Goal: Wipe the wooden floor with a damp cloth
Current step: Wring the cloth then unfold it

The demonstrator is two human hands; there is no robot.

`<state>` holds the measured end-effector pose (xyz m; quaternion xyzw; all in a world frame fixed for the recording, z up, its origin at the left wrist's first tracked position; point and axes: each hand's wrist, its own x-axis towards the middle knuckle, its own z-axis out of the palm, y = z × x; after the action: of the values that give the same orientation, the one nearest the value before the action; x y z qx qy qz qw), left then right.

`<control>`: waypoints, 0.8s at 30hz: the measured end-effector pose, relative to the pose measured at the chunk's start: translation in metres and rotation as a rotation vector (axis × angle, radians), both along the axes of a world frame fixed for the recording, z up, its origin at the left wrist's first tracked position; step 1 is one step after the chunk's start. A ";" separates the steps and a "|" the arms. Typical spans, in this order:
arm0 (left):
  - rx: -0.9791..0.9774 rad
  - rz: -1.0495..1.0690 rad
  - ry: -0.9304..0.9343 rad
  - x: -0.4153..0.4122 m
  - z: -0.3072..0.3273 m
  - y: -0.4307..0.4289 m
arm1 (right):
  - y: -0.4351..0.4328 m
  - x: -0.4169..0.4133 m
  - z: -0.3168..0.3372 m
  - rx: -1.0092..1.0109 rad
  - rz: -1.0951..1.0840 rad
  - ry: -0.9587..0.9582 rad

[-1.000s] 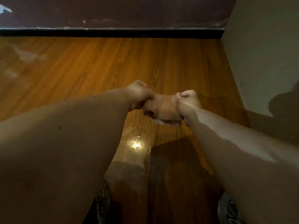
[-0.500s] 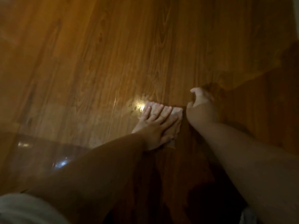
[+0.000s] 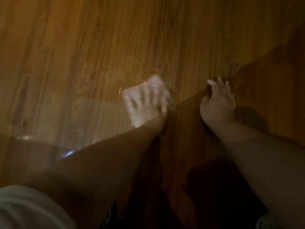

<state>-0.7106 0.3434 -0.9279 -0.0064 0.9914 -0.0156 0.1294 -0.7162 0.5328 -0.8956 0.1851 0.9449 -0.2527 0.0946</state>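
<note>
Two hands low, left hand point(image 3: 146, 103) spread flat, pressing cloth point(image 3: 156, 80) onto wooden floor point(image 3: 82, 63); right hand point(image 3: 217, 104) propped beside, fingers point(image 3: 222, 86) loosely apart, empty; risk of slipping: damp boards under braced palm.

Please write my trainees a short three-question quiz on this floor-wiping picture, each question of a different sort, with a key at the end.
1. Multiple choice: how do the fingers of the left hand lie on the cloth? A curled into a fist; B spread flat; C pinching one corner.
2. Fill in the gap: the right hand is set on the bare wooden ____, beside the cloth.
3. True or false: the right hand grips a corner of the cloth.

Key: 1 B. 2 floor. 3 false.
</note>
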 end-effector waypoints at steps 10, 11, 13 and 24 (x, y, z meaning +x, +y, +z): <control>-0.004 0.254 -0.066 -0.077 -0.003 -0.125 | 0.006 -0.001 -0.007 0.107 0.054 -0.125; 0.032 0.398 -0.085 -0.081 -0.002 -0.116 | 0.004 -0.002 -0.008 0.103 0.069 -0.119; 0.098 0.402 -0.128 -0.090 -0.008 -0.068 | 0.003 0.001 -0.010 0.085 0.065 -0.102; 0.128 -0.339 -0.075 -0.120 -0.037 0.003 | 0.042 0.021 -0.018 0.174 0.058 -0.083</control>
<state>-0.8306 0.3466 -0.9650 0.1696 0.9718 0.0256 0.1620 -0.6948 0.5743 -0.9139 0.1756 0.9635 -0.1588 0.1247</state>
